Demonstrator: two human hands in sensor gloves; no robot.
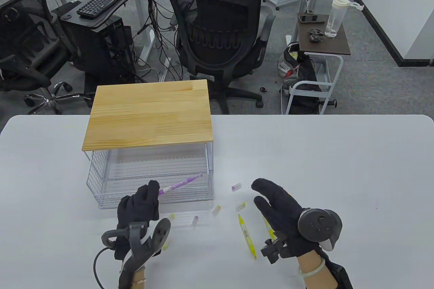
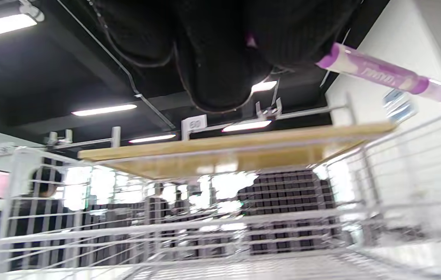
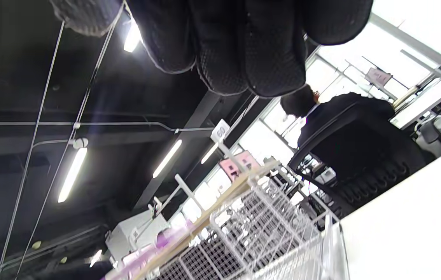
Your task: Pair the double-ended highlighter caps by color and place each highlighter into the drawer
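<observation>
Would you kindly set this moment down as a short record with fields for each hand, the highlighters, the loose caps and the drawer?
left hand: grips the purple highlighter, its far end over the drawer
right hand: open above the table, holds nothing
drawer: white wire, pulled out from under the wooden top
yellow highlighter: lies on the table beside the right hand
loose caps: scattered on the table between the hands

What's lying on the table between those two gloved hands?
Table view: between the left hand and right hand lie small loose caps, some purple-tipped, and a yellow highlighter.
</observation>
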